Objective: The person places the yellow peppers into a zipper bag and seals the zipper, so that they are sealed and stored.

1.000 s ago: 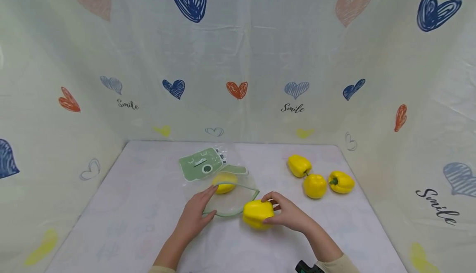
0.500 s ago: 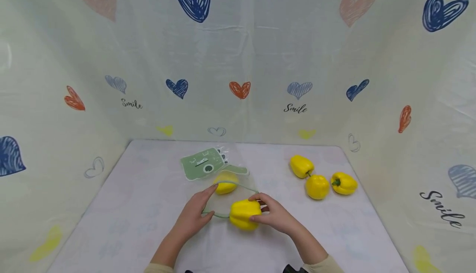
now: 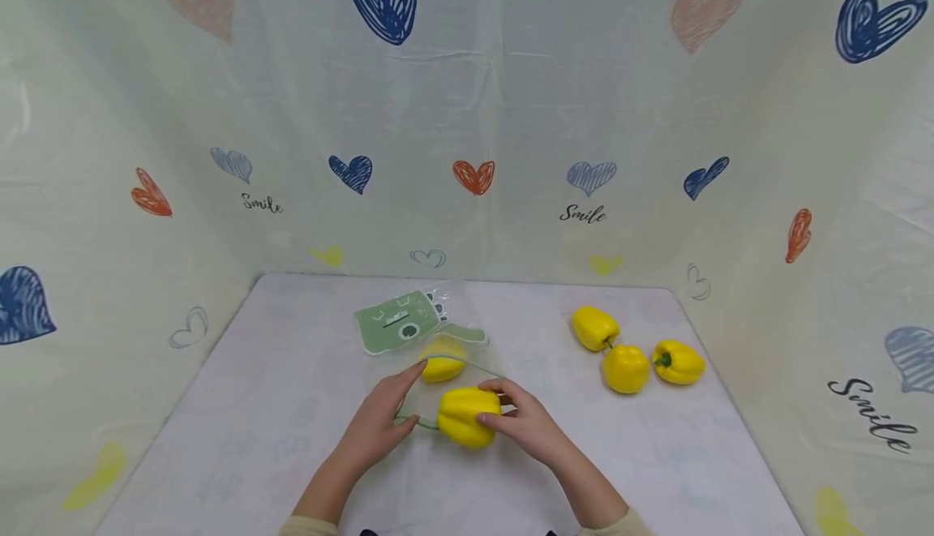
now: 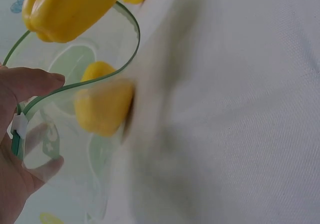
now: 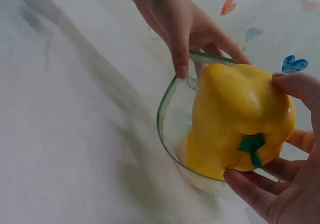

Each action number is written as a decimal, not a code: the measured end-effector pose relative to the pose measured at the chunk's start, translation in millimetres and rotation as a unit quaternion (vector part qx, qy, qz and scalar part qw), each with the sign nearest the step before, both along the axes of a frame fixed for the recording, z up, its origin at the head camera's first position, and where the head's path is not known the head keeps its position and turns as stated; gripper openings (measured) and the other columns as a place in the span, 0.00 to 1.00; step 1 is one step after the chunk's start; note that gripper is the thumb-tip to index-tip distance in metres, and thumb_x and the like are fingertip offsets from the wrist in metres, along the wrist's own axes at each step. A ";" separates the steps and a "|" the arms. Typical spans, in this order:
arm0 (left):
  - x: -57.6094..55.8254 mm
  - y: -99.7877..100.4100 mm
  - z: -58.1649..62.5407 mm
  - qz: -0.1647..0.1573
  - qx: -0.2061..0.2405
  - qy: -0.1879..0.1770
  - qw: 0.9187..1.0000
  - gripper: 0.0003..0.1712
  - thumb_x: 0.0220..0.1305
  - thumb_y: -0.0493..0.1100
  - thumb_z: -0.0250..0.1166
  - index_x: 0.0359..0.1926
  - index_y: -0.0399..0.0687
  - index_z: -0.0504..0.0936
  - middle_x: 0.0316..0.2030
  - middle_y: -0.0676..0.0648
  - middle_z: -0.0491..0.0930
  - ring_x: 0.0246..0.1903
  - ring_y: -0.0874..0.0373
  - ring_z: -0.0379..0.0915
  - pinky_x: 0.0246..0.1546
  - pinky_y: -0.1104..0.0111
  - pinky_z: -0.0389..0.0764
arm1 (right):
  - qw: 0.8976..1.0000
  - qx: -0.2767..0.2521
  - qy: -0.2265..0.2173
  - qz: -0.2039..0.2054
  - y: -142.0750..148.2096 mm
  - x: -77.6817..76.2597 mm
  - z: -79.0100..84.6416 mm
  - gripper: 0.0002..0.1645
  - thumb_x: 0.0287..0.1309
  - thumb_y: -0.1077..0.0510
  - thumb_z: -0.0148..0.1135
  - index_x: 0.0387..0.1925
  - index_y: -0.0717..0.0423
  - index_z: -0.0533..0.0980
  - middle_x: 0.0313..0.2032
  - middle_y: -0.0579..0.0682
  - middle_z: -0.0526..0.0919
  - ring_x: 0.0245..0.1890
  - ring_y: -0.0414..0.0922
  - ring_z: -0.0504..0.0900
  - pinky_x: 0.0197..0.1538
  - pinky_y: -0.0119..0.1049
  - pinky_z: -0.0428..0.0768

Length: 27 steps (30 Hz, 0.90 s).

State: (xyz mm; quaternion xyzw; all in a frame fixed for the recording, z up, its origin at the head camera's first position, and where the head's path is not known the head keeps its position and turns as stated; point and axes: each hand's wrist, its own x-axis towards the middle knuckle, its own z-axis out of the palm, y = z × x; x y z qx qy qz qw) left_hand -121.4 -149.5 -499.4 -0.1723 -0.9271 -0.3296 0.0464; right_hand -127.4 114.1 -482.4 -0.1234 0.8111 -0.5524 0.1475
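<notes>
My left hand [image 3: 378, 418] holds the clear zip bag [image 3: 394, 327] by one end of its green-rimmed mouth, thumb and fingers apart, the mouth spread wide. A white slider [image 4: 19, 124] sits at that end of the rim. Inside the bag lies one yellow bell pepper [image 3: 442, 369], seen through the film. My right hand [image 3: 531, 424] grips another yellow bell pepper [image 5: 240, 116] between thumb and fingers, its green stem towards the right wrist camera. This pepper is over the bag's mouth, covering part of the rim.
Three more yellow bell peppers lie at the table's right: one at the back [image 3: 594, 328], one in front of it [image 3: 625, 369] and one further right [image 3: 679, 362]. A heart-printed curtain [image 3: 525, 114] surrounds the white tabletop [image 3: 241, 406].
My right hand has carried its pepper leftwards, from beside the bag's rim to over the mouth. The left hand stays at the rim. The whole head view has shifted slightly.
</notes>
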 end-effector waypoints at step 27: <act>5.4 2.8 -2.0 -0.015 0.026 0.021 0.999 0.51 0.47 0.31 0.76 0.72 0.56 0.65 0.65 0.52 0.71 0.61 0.51 0.67 0.61 0.55 0.70 | 0.999 -0.018 0.036 -0.017 -35.1 -8.2 -6.9 0.31 0.58 0.54 0.68 0.60 0.62 0.71 0.61 0.60 0.71 0.55 0.56 0.73 0.55 0.49 0.78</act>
